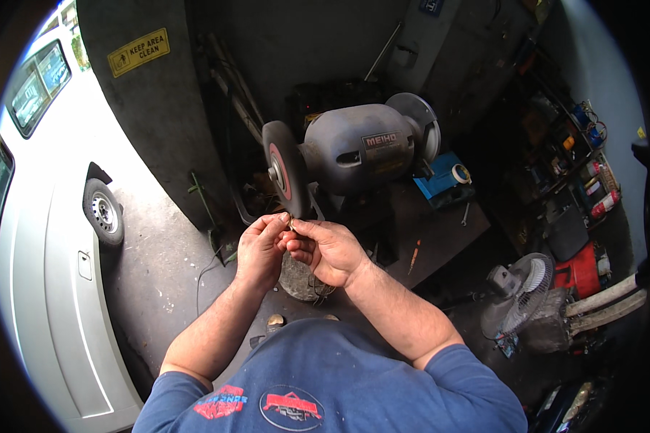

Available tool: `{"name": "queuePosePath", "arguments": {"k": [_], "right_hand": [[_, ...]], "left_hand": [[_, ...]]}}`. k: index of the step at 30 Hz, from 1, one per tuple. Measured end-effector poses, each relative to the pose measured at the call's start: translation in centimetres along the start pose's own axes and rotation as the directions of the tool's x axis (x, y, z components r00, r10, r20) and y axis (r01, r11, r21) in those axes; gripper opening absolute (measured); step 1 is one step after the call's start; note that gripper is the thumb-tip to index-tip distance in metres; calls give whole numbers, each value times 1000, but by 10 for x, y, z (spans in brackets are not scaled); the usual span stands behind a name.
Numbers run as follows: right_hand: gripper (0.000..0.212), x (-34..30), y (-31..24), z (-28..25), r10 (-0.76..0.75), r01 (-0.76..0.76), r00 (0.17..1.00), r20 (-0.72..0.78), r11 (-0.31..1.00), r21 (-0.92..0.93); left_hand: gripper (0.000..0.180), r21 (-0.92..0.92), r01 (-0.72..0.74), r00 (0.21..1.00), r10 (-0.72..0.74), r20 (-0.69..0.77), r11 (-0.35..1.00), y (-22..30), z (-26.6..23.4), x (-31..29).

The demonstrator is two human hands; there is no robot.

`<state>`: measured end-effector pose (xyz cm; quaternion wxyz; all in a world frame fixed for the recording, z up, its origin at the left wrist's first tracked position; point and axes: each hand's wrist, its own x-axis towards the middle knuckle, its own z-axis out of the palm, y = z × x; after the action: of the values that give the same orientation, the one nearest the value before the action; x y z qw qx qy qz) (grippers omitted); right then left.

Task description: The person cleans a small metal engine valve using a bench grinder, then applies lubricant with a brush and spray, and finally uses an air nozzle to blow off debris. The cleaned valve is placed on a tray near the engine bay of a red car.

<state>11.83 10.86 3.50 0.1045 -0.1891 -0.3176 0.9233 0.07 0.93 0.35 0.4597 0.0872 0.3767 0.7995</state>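
In front of me stands a grey bench grinder [361, 144] with a dark grinding wheel [287, 169] on its left end and another round wheel [427, 128] on its right. My left hand [260, 249] and my right hand [331, 254] meet just below the dark wheel's lower rim. Thumb and fingers of both are pinched together around something small, mostly hidden by the fingertips; its kind cannot be made out. Whether it touches the wheel, I cannot tell.
A blue box [440, 180] with a roll of tape [461, 174] and a wrench [466, 214] lie right of the grinder. A fan [520, 296] stands at the lower right, below cluttered shelves [556, 159]. On the left is a white van [47, 289] beside a dark pillar [148, 108].
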Motion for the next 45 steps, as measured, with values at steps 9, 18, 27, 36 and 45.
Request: {"name": "queuePosePath", "arguments": {"k": [9, 18, 27, 36, 45], "right_hand": [[24, -41, -10, 6, -59, 61, 998, 22, 851, -522], [19, -84, -16, -30, -137, -1, 984, -109, 618, -786], [20, -130, -40, -135, -363, 223, 925, -115, 760, -610], [44, -110, -7, -382, -606, -620, 476, -637, 283, -732], [28, -134, 11, -403, -560, -669, 488, -670, 254, -699]], "left_hand": [[23, 170, -29, 984, -1, 177, 985, 2, -3, -31], [32, 450, -157, 923, -31, 383, 879, -27, 11, -50], [28, 571, -251, 921, 11, 390, 782, -79, 38, -59], [25, 501, -188, 944, 15, 329, 845, -101, 57, -76], [31, 497, -137, 979, 41, 199, 857, -131, 51, -102]]}}
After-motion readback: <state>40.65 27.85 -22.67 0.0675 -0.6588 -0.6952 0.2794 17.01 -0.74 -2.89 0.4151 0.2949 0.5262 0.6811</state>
